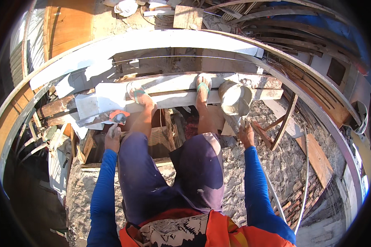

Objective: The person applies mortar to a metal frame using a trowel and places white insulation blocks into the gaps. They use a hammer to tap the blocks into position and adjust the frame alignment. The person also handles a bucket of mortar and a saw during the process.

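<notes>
My left hand [112,138], dusty with white, is closed beside my left knee; whatever it may hold is hidden. Just above it, a hand saw [118,117] with an orange handle lies on the plank's near edge, its blade pointing left. My right hand [246,135] is closed beside my right knee, against a narrow grey piece [231,122] whose kind I cannot make out. Beyond that hand a mortar-stained bucket [244,102] with whitish contents stands tilted on the planks, near my right foot.
My sandalled feet rest on a wooden plank platform [173,84]. Beyond it curves a long white band [152,41]. Below me is a rough mortar wall [239,177] with an opening framed in wood. Timber braces [285,121] and a board [315,158] stand at the right.
</notes>
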Available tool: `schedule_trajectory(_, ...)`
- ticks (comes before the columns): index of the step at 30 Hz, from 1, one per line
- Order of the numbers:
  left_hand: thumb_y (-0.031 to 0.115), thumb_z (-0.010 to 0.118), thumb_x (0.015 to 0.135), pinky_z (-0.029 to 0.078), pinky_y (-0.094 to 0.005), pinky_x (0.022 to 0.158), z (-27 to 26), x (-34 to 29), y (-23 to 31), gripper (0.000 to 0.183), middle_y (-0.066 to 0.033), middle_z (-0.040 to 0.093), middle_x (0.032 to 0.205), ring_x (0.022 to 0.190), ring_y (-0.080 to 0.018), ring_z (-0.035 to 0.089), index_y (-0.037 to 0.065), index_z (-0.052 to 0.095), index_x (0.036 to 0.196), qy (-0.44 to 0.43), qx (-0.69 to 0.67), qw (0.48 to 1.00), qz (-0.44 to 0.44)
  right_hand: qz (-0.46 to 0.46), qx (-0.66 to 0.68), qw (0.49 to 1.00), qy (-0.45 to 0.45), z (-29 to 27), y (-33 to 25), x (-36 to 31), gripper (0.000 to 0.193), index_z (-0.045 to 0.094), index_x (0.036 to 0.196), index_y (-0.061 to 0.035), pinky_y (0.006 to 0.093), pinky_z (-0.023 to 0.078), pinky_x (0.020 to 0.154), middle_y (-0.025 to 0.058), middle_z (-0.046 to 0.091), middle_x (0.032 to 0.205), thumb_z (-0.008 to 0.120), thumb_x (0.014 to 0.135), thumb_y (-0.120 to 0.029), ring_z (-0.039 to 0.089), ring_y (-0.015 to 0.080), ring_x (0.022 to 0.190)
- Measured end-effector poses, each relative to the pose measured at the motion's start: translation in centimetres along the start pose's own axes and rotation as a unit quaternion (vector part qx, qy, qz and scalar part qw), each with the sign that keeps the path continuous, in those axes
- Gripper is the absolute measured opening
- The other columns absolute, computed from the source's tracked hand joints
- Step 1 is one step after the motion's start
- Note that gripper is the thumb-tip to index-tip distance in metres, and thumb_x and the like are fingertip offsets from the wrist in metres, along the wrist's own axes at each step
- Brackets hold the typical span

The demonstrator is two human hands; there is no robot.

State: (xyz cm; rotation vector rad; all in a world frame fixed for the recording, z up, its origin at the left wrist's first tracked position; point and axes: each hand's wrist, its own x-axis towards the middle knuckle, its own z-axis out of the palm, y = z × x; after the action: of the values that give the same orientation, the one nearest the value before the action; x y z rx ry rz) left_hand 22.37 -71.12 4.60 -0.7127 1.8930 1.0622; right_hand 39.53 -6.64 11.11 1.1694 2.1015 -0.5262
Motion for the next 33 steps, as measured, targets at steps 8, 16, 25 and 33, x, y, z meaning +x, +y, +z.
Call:
schedule_trajectory(8,0.029,0.063,0.101,0.051,-0.0306,0.096,7.1,-8.4,3.6,0.046,-0.0138,0.067,0.123,0.110,-0.0184,0.065,-0.003,0.058,0.134,0.076,-0.013,0.996,-0.049,-0.082,-0.128,0.988,-0.031,8.8,9.2,12.0,0.042,0.060,0.133,-0.0096,0.0510,0.055,0.089,0.0241,0.062,0.132,0.054,0.092,-0.018,0.066,0.0442,0.106)
schedule_trajectory(16,0.028,0.064,0.100,0.052,-0.0308,0.092,8.6,-5.2,5.8,0.042,-0.0113,0.071,0.114,0.104,-0.0166,0.066,-0.001,0.062,0.130,0.132,-0.090,0.985,-0.063,-0.038,-0.104,0.994,-0.021,10.3,10.5,12.5,0.064,0.043,0.144,0.0070,0.0466,0.042,0.108,0.0301,0.054,0.139,0.059,0.089,-0.022,0.052,0.0452,0.128)
schedule_trajectory(25,0.008,0.065,0.096,0.059,-0.0361,0.087,-23.3,10.5,0.0,0.032,-0.0169,0.070,0.112,0.100,-0.0262,0.071,-0.002,0.061,0.126,0.416,-0.283,0.864,-0.018,-0.425,-0.089,0.886,0.163,8.1,-16.1,9.4,0.048,0.052,0.138,0.0017,0.0528,0.030,0.118,0.0253,0.055,0.139,0.063,0.094,-0.014,0.043,0.0483,0.135)
schedule_trajectory(33,0.023,0.063,0.100,0.052,-0.0393,0.106,-41.2,23.1,1.0,0.038,-0.0179,0.065,0.130,0.121,-0.0294,0.063,-0.001,0.060,0.130,0.316,-0.296,0.901,0.031,-0.500,-0.118,0.856,-0.064,15.5,-52.7,5.0,0.033,0.062,0.125,-0.0021,0.0493,0.048,0.098,0.0186,0.068,0.118,0.066,0.094,-0.012,0.064,0.0397,0.108)
